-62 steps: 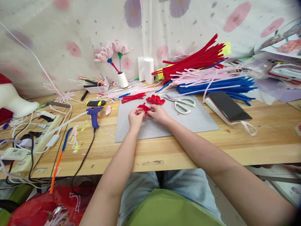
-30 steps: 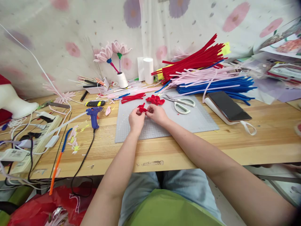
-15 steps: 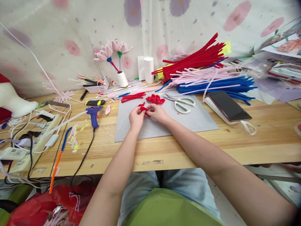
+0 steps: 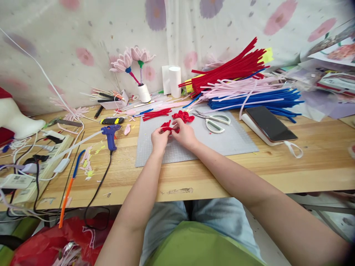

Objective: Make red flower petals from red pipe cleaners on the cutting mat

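Both hands are working over the grey cutting mat (image 4: pixel 222 142) on the counter (image 4: pixel 305 162). The left hand (image 4: pixel 159 139) and right hand (image 4: pixel 183 133) are meeting at a small red pipe-cleaner piece (image 4: pixel 167 127), each grip pinched shut on it with the fingertips close together; the piece is sitting just above the mat's far-left part. Judged from its shape, it is partly formed: a few loops are showing, fewer than on the finished-looking red flower (image 4: pixel 183 116) lying on the mat just beyond the hands, so more folding seems left. The piece's long axis is running roughly left to right between the two grips, loops pointing up and away from the person; finer detail is too small to tell. Short red pipe-cleaner lengths (image 4: pixel 156 113) are lying at the mat's far-left edge, scissors (image 4: pixel 215 122) on the mat to the right of the flower, and a blue glue gun (image 4: pixel 111 133) left of the mat.
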The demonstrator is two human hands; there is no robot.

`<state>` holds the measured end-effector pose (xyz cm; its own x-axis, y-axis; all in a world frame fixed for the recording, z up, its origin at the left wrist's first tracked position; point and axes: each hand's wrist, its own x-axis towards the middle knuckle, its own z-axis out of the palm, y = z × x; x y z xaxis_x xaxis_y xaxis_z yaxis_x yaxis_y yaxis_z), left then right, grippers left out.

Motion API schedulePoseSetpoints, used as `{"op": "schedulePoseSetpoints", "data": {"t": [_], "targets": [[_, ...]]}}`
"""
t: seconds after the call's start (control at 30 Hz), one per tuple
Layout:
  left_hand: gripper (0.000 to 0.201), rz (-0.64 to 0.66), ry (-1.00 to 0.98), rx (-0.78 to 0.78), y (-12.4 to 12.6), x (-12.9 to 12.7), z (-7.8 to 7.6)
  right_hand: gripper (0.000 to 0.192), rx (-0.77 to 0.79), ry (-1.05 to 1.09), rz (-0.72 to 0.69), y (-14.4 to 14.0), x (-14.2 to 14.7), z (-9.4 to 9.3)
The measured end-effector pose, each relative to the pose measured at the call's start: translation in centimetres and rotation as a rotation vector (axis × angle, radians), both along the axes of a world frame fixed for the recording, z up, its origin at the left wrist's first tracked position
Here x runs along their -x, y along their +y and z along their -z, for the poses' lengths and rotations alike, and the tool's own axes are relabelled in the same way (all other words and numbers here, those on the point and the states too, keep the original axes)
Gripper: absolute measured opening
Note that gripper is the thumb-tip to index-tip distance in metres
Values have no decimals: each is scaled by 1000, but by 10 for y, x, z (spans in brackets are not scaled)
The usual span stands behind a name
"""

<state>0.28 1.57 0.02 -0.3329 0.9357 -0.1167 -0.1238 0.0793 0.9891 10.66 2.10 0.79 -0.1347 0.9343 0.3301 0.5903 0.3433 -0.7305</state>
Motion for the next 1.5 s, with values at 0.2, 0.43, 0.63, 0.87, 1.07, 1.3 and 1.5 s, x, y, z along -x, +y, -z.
{"op": "schedulePoseSetpoints", "data": {"t": [0.2, 0.43, 0.63, 0.87, 1.07, 1.3, 1.5], "targets": [[17, -14, 256, -150, -1, 1, 6, 11, 71, -94, -25, 6, -3, 0], [20, -11, 414, -154, 4, 3, 12, 12, 46, -160, 3, 9, -7, 3], [19, -5, 209, -79, 5, 2, 15, 16, -47, -198, 20, 5, -2, 3], [14, -21, 21, -37, 2, -2, 7, 13, -153, -239, 14, 2, -1, 1], [23, 27, 74, -140, 2, 1, 10, 14, -30, -36, -18, 4, -3, 4], [22, 27, 496, -257, 0, 6, 8, 24, -14, 23, -67, 6, -5, 5], [21, 43, 581, -260, -2, 6, 7, 27, -62, -73, -124, 8, -7, 5]]}}
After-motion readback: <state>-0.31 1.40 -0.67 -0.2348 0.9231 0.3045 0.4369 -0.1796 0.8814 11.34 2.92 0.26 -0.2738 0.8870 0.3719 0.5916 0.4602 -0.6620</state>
